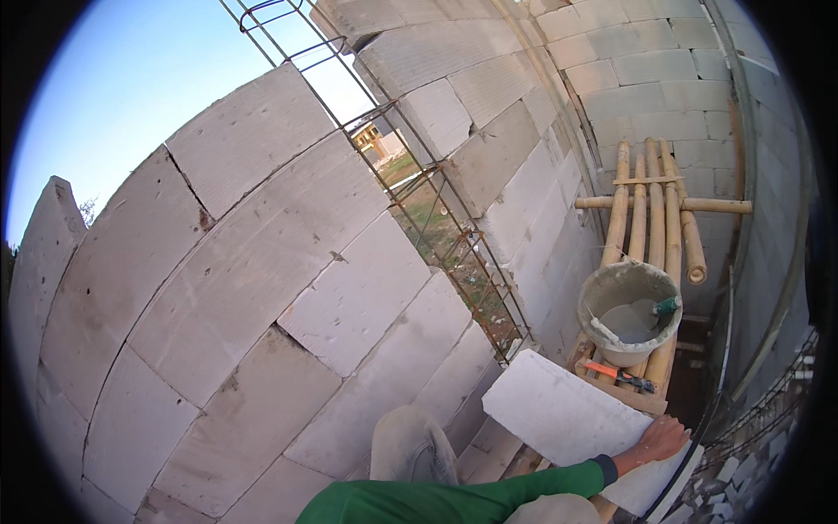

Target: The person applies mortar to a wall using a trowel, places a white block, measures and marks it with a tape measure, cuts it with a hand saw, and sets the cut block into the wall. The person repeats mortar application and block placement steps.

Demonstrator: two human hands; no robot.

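Observation:
One arm in a green sleeve reaches across from the lower left, so I take it as my left. My left hand (661,438) is closed over the right part of a white lightweight concrete block (563,410). Its fingers curl at the block's far-right edge, partly hidden. The block lies tilted in front of my knees, over bamboo poles. Just beyond it sit an orange-and-black hand tool (618,375) and a grey bucket (626,349). The bucket holds wet grey mix (628,322) and a green-handled tool (667,306). My right hand is out of view.
A block wall (253,262) rises at left. Beside it, a steel rebar cage (419,166) stands in a gap before another wall (515,157). Bamboo poles (655,205) form a platform at right. Broken rubble (742,480) lies below, past a dark cable (676,476).

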